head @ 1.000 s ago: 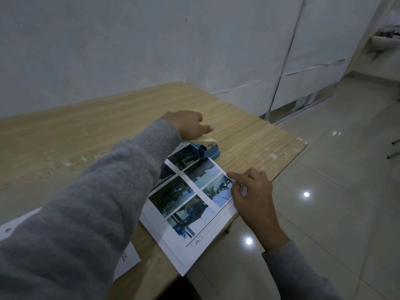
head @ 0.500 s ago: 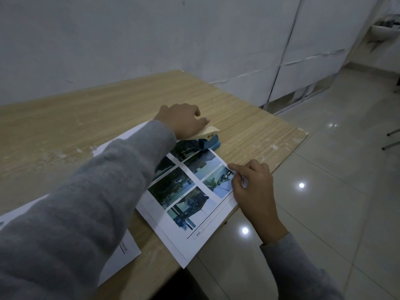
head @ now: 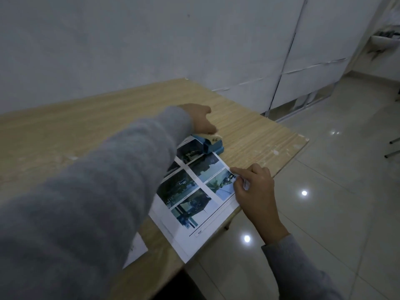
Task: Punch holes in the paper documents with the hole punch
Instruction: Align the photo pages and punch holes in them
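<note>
While pressed by left hand (head: pixel 200 119) — hole punch (head: pixel 208 145) over paper (head: pixel 194 191).

One head-worn wide-angle view looks forward and down, close over the table (head: pixel 249 126), toward the wall (head: pixel 129 50).

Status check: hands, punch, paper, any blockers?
Left hand pressing on hole punch lever. Right hand pinching photo sheet at its right edge. Sheet's far edge in the punch, near corner overhanging table. No blockers visible.
</note>
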